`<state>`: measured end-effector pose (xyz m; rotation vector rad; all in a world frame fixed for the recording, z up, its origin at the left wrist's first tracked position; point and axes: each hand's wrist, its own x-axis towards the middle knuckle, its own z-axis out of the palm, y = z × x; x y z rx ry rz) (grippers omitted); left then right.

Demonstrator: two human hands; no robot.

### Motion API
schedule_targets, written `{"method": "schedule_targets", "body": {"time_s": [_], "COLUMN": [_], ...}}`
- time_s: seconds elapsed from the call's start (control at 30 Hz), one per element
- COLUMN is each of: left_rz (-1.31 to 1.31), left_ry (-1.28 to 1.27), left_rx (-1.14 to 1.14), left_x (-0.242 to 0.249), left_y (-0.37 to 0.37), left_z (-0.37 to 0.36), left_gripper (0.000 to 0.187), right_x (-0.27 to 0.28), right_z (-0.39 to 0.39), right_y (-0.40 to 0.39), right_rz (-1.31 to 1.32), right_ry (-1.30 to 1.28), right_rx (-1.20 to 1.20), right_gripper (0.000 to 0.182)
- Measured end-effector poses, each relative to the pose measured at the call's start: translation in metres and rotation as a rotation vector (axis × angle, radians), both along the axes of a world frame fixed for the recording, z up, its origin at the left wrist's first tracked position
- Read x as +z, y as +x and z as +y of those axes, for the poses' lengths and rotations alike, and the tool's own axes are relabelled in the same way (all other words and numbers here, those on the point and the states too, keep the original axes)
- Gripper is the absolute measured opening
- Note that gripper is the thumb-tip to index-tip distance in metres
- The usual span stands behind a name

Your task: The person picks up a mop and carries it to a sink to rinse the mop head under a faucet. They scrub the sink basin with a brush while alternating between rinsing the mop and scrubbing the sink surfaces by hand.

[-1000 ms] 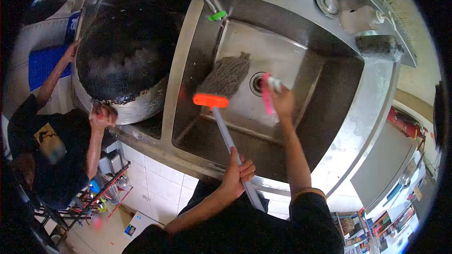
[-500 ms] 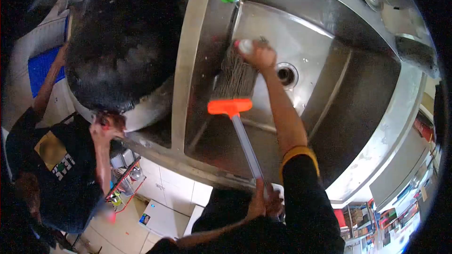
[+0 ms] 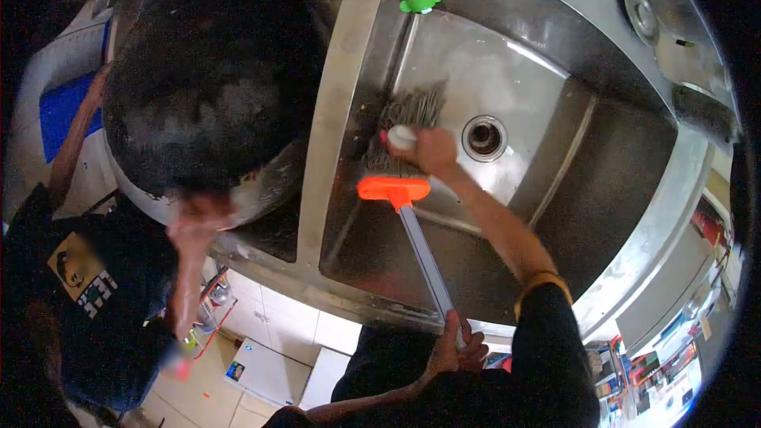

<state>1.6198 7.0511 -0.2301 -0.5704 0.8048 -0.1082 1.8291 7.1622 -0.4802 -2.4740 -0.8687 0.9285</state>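
Observation:
A mop with an orange head and grey strands lies in the metal sink. My left hand is wrapped round the grey mop handle near the sink's front edge. Over the strands, just above the orange head, my right hand grips a white object with a pink part. The fingers are partly hidden, and I cannot tell exactly what that object is. The round drain is to the right of this hand.
A tap with a green piece hangs over the sink's back. On the left, a co-worker has a hand at the rim of a large dark wok. A metal lid sits at the upper right.
My right hand has moved down the strands towards the orange head with the white object. My left hand still holds the handle. The co-worker's near hand has shifted slightly right.

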Motion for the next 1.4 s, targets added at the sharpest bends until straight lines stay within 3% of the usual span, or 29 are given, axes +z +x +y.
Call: {"method": "schedule_targets", "body": {"time_s": [0.03,0.13,0.2,0.27,0.4,0.47,0.5,0.57,0.63,0.67,0.7,0.77,0.83,0.93,1.03,1.07,1.1,1.13,1.2,1.23,1.27,1.33,1.4], "left_rz": [0.173,0.677,0.998,0.986,0.516,0.392,0.335,0.213,0.085,0.036,0.021,-0.009,-0.155,-0.272,-0.394,-0.562,-0.808,-1.256,-1.911,-1.251,-0.613,-0.543,-0.896], "left_ry": [-0.002,0.021,0.046,0.158,0.376,0.374,0.361,0.299,0.194,0.212,0.196,0.175,0.077,-0.014,0.091,0.112,0.221,0.265,1.017,0.471,0.04,-0.047,-0.238], "left_rx": [-0.123,-0.446,-0.596,-0.651,-0.504,-0.409,-0.379,-0.276,-0.127,-0.162,-0.184,-0.226,-0.145,-0.123,-0.449,-0.784,-1.098,-1.124,-0.964,-0.97,-0.68,-0.609,-0.341], "left_x": [0.001,0.007,0.031,0.042,0.057,0.057,0.06,0.063,0.053,0.051,0.053,0.063,0.07,0.083,0.094,0.09,0.085,0.058,0.013,0.0,-0.013,-0.056,-0.062], "left_y": [-0.001,0.007,0.051,0.055,0.025,0.021,0.021,0.015,0.005,0.006,0.008,0.012,0.005,-0.007,-0.015,-0.015,-0.012,-0.014,0.007,0.016,0.025,0.046,0.071], "left_z": [0.001,0.01,0.019,0.02,0.015,0.011,0.011,0.008,-0.003,-0.002,-0.001,-0.003,-0.018,-0.049,-0.049,-0.027,-0.002,0.015,0.045,0.047,0.048,0.026,-0.01], "left_gripper": [0.047,0.048,0.047,0.046,0.045,0.044,0.044,0.043,0.043,0.042,0.042,0.041,0.037,0.035,0.041,0.046,0.05,0.05,0.049,0.067,0.086,0.097,0.099], "right_x": [-0.022,-0.077,-0.1,-0.106,-0.066,-0.07,-0.055,-0.017,0.027,0.031,0.029,0.099,0.155,0.233,0.158,0.174,0.193,0.21,0.221,0.231,0.248,0.27,0.284], "right_z": [-0.002,-0.008,-0.006,0.009,0.036,0.032,0.018,-0.007,-0.05,-0.077,-0.113,-0.148,-0.163,-0.153,-0.182,-0.185,-0.189,-0.195,-0.217,-0.223,-0.225,-0.23,-0.236], "right_y": [-0.016,-0.032,-0.017,0.019,0.122,0.15,0.158,0.16,0.121,0.094,0.062,-0.008,-0.058,-0.065,-0.098,-0.099,-0.099,-0.099,-0.11,-0.11,-0.11,-0.112,-0.113], "right_rz": [0.106,-0.192,-0.456,-0.606,-0.33,-0.553,-0.738,-0.825,-0.716,-0.454,-0.012,1.022,1.691,1.903,2.059,2.074,2.097,2.117,2.272,2.232,2.192,2.136,2.101], "right_ry": [-0.016,0.29,0.384,0.235,-0.063,-0.136,-0.101,0.031,0.082,0.031,0.136,0.358,0.106,0.499,0.896,1.106,1.116,1.121,1.217,1.262,1.303,1.407,1.55], "right_rx": [0.01,0.03,-0.033,-0.145,-0.148,-0.235,-0.232,-0.414,-0.401,-0.399,-0.328,-0.622,-1.047,-1.236,-1.467,-1.464,-1.51,-1.556,-1.551,-1.582,-1.617,-1.616,-1.54], "right_gripper": [0.059,0.058,0.056,0.058,0.064,0.065,0.067,0.068,0.061,0.051,0.055,0.06,0.066,0.058,0.05,0.043,0.041,0.04,0.041,0.041,0.042,0.044,0.047]}}
